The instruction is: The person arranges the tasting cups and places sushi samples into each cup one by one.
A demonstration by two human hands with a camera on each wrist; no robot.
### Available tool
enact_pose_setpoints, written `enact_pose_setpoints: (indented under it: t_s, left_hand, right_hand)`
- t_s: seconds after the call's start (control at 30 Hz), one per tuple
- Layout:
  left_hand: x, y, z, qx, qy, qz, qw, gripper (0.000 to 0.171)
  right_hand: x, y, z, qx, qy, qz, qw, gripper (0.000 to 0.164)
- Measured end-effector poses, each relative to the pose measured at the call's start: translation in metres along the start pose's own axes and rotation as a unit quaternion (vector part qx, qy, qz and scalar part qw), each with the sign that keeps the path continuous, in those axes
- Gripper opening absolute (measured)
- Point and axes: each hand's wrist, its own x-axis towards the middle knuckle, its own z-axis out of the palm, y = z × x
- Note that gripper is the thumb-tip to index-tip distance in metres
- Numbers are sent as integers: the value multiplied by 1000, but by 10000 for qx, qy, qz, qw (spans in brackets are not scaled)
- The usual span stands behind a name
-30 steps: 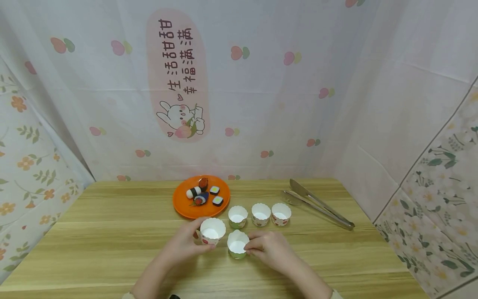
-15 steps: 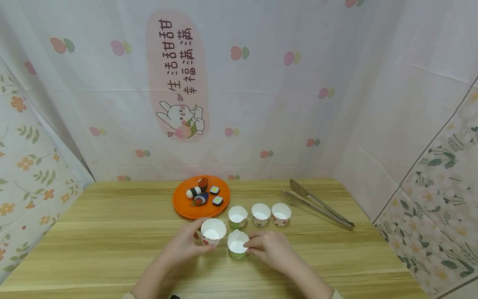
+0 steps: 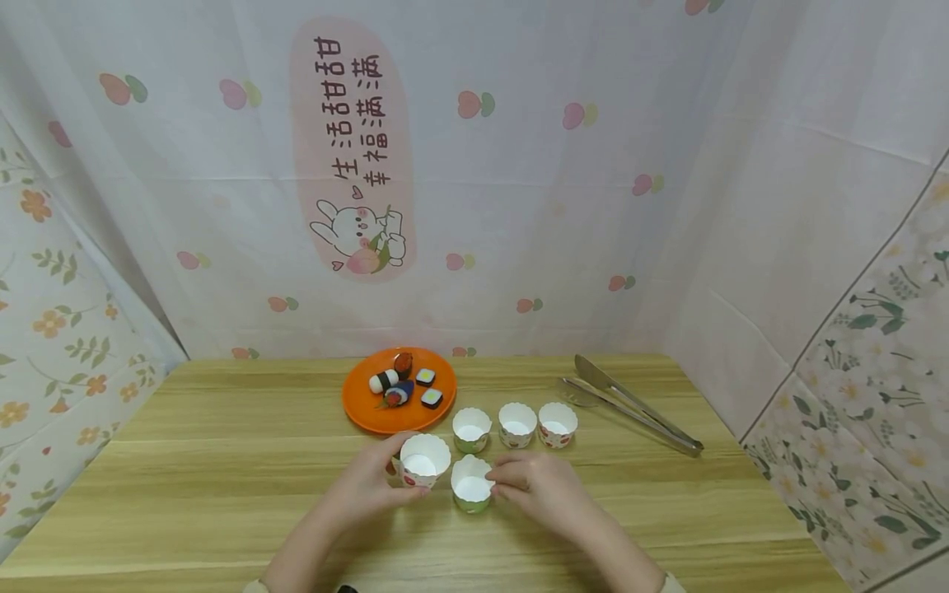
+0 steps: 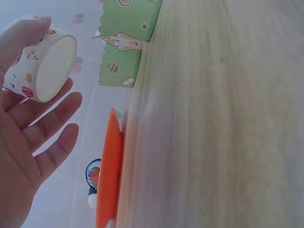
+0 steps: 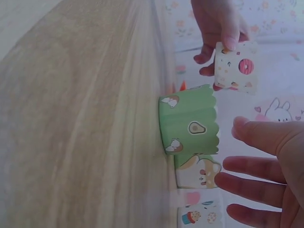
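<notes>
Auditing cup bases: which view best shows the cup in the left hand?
Left wrist: the cup, in the left hand, shows its base and printed side. Head gives its white inside and some print; right wrist gives the printed side, no base.

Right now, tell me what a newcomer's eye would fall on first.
Probably the bright orange plate toward the back of the table, bearing small sushi pieces. Next, likely the white patterned cup held above the table in the left hand, then the green cup standing near the right hand.
</notes>
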Motion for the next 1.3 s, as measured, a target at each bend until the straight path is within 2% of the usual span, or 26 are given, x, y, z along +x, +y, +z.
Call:
enact_pose_setpoints:
  t_s: [0.27,0.47,0.67,0.97,1.3]
  left_hand:
    - [1,-1,1,-27,40,167,9998,54]
    - [1,-2,1,-13,29,147,9999,54]
    - [0,-3,2,17,8,143,9999,55]
    - [1,-3,3,0,-41,254,9997,53]
    - [1,0,3,-52,-62,192,9998,53]
  right_hand:
    - [5,-6,-4,24,346,-173,9993,20]
    - [12,-14,-6,242,725,-279,9967,23]
    - [22,-24,-6,402,896,-456,9941,25]
    - [32,-40,-2,449,795,-284,9954,24]
    - [40,-46,2,312,795,-322,9958,14]
